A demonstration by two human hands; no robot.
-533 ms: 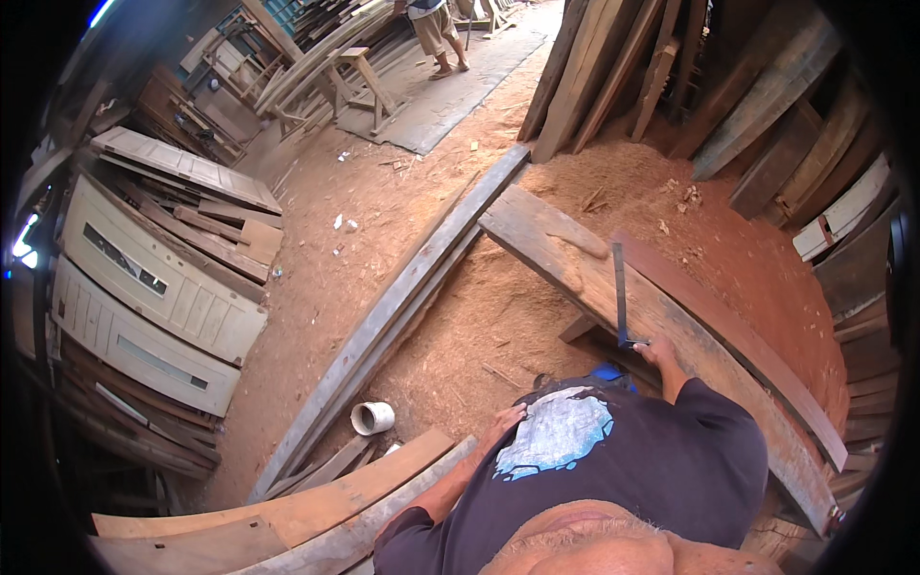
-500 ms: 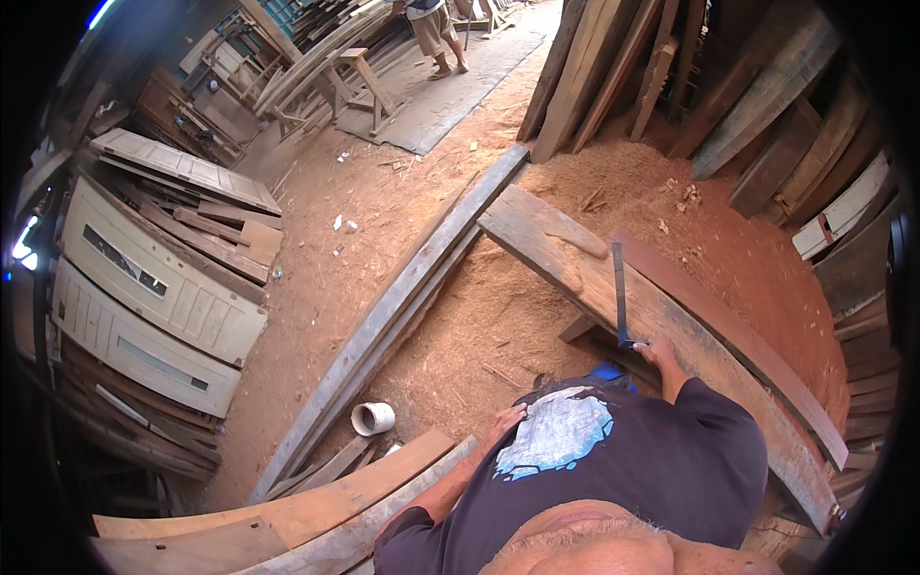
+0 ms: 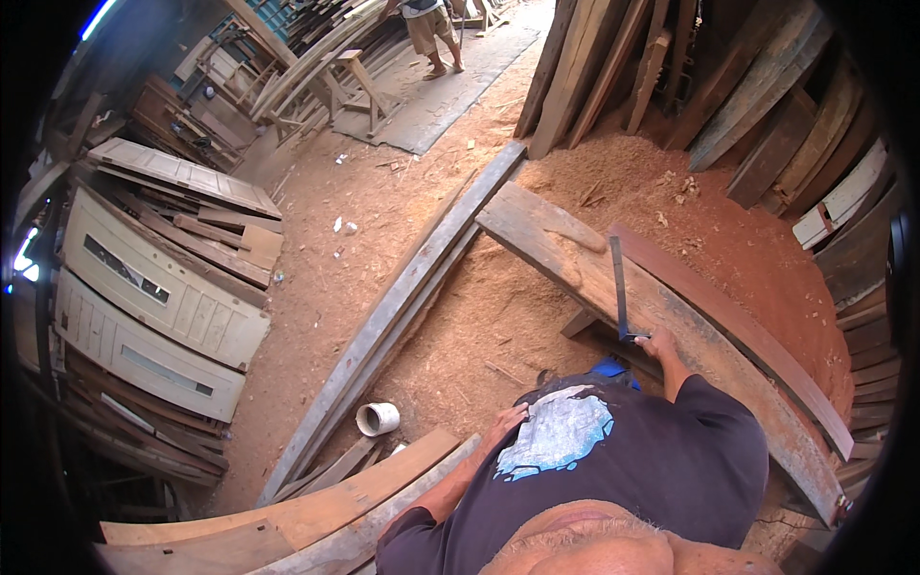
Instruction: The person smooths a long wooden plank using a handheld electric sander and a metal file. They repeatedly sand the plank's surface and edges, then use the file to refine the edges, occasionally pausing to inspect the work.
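My right hand [image 3: 655,343] is closed around the short arm of a dark L-shaped carpenter's square [image 3: 621,292]. The square's long blade lies across a thick wooden plank [image 3: 690,321], pointing away from me. A narrower reddish board [image 3: 733,335] runs along the plank's far right side. Against the front of my dark shirt lies my left hand [image 3: 511,416], its visible fingers stretched out flat and holding nothing. Part of that hand is hard to make out.
Long grey beams [image 3: 393,316] cross the sawdust-covered floor [image 3: 508,316] at left of the plank. A white bucket [image 3: 379,419] lies near stacked boards [image 3: 383,474]. Old pale doors [image 3: 144,287] are piled at left; timbers [image 3: 575,86] lean at back right. Another person [image 3: 431,38] stands far off.
The view has shifted slightly. My right hand stays on the square, which keeps its place on the plank, and my left hand remains against the shirt.
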